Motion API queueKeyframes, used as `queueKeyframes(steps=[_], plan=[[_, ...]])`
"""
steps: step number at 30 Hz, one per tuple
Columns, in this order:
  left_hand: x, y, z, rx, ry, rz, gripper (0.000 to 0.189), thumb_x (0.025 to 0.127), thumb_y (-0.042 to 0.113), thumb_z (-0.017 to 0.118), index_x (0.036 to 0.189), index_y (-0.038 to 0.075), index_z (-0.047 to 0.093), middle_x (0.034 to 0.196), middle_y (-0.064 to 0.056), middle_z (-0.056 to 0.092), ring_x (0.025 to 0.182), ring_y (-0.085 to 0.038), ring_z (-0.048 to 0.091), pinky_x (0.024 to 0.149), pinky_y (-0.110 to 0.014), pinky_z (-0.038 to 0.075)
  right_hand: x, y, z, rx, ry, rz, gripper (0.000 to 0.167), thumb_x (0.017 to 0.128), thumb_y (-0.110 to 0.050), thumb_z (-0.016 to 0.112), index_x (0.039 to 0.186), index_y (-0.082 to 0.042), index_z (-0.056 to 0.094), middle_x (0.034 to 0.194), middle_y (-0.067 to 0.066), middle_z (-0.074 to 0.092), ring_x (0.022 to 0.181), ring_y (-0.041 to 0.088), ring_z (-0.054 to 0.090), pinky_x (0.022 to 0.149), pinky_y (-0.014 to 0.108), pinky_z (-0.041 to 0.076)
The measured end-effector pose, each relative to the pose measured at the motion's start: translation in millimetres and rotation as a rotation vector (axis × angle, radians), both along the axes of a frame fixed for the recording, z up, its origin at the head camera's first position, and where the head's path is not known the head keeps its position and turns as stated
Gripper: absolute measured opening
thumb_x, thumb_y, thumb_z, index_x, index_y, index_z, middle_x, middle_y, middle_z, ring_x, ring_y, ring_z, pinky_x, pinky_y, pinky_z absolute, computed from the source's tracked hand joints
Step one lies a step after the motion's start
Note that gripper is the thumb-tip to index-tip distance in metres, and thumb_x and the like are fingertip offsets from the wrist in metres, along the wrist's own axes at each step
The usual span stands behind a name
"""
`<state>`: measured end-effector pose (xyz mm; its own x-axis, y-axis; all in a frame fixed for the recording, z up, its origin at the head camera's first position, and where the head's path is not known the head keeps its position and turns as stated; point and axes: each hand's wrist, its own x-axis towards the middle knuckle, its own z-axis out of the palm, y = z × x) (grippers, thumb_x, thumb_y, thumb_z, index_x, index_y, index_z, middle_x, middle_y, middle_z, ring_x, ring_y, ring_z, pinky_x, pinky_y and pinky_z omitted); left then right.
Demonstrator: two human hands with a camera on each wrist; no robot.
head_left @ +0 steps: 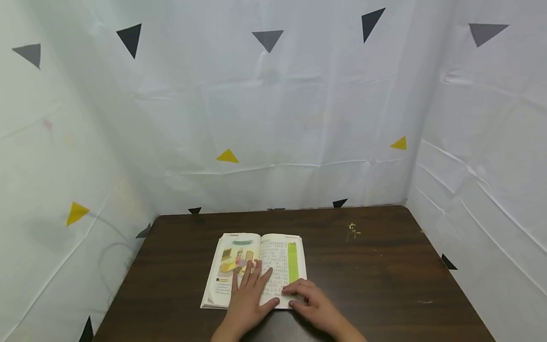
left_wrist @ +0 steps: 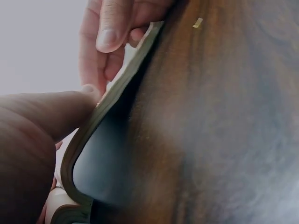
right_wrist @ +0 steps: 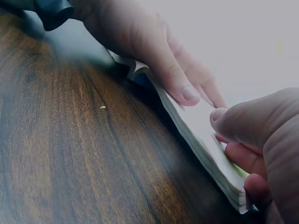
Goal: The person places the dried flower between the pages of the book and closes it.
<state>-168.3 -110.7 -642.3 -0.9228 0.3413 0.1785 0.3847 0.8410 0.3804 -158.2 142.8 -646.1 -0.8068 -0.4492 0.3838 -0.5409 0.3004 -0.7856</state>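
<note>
An open book point(head_left: 279, 266) lies on the dark wooden table, an illustration on its left page and rows of text beside a green strip on its right page. My left hand point(head_left: 248, 304) rests across the inner fold with its fingers spread, the thumb over the lower part of the right page. Loosely bent, my right hand point(head_left: 314, 304) touches the lower right part of the page. In the right wrist view, the right thumb point(right_wrist: 243, 119) is above the page, while the lower fingers lie at the book's corner. The page edges point(left_wrist: 126, 79) bend upward from the fold in the left wrist view.
The brown table point(head_left: 376, 270) extends around the book, with a small yellowish mark point(head_left: 352, 230) toward the back right. White sheeting point(head_left: 290, 118) printed with triangles encloses the back and both sides. A dark strap-like piece point(right_wrist: 53, 11) sits by the left wrist.
</note>
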Motion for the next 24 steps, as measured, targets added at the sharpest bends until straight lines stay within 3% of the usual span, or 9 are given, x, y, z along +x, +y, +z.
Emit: queueKeyframes(steps=[3, 7, 13, 19, 24], plan=[[-2.6, -2.0, 1.5, 0.011, 0.011, -0.019, 0.086, 0.094, 0.073, 0.070, 0.164, 0.026, 0.051, 0.178, -0.015, 0.035, 0.169, -0.043, 0.022, 0.129, -0.078, 0.009, 1.3, 0.7, 3.0, 0.027, 0.000, 0.007, 0.030, 0.098, -0.009, 0.079, 0.128, -0.014, 0.077, 0.130, 0.004, 0.076, 0.118, 0.023, 0.069, 0.097, 0.029, 0.055], [-2.4, -4.5, 2.8, 0.011, -0.005, -0.048, 0.098, 0.086, 0.078, 0.074, 0.165, 0.025, 0.049, 0.179, -0.017, 0.033, 0.168, -0.046, 0.020, 0.127, -0.080, 0.008, 8.7, 1.8, 9.5, 0.142, 0.009, 0.031, 0.027, 0.102, -0.018, 0.078, 0.129, -0.019, 0.075, 0.141, 0.005, 0.071, 0.131, 0.027, 0.066, 0.111, 0.037, 0.054], [-2.3, -6.2, -0.1, -0.016, 0.001, -0.046, 0.108, 0.082, 0.085, 0.073, 0.168, 0.028, 0.044, 0.180, -0.015, 0.029, 0.170, -0.042, 0.017, 0.129, -0.077, 0.006, 17.5, 3.2, 26.3, 0.287, -0.026, 0.054, 0.026, 0.104, -0.030, 0.076, 0.129, -0.024, 0.075, 0.149, 0.007, 0.066, 0.136, 0.032, 0.062, 0.111, 0.044, 0.054], [-2.3, -4.3, 0.2, 0.007, -0.019, -0.043, 0.106, 0.082, 0.085, 0.073, 0.168, 0.029, 0.044, 0.181, -0.014, 0.029, 0.171, -0.041, 0.016, 0.129, -0.076, 0.005, 20.0, 21.9, 35.1, 0.352, -0.071, -0.059, 0.030, 0.102, -0.032, 0.079, 0.129, -0.022, 0.073, 0.146, 0.008, 0.064, 0.131, 0.033, 0.059, 0.107, 0.046, 0.056], [-0.1, -4.7, 2.4, 0.009, -0.032, -0.032, 0.106, 0.082, 0.083, 0.074, 0.168, 0.029, 0.044, 0.181, -0.014, 0.028, 0.171, -0.040, 0.017, 0.130, -0.076, 0.005, 16.0, 43.9, 30.0, 0.364, -0.054, -0.157, 0.028, 0.101, -0.031, 0.080, 0.127, -0.023, 0.073, 0.136, -0.006, 0.066, 0.124, 0.021, 0.061, 0.104, 0.043, 0.056]])
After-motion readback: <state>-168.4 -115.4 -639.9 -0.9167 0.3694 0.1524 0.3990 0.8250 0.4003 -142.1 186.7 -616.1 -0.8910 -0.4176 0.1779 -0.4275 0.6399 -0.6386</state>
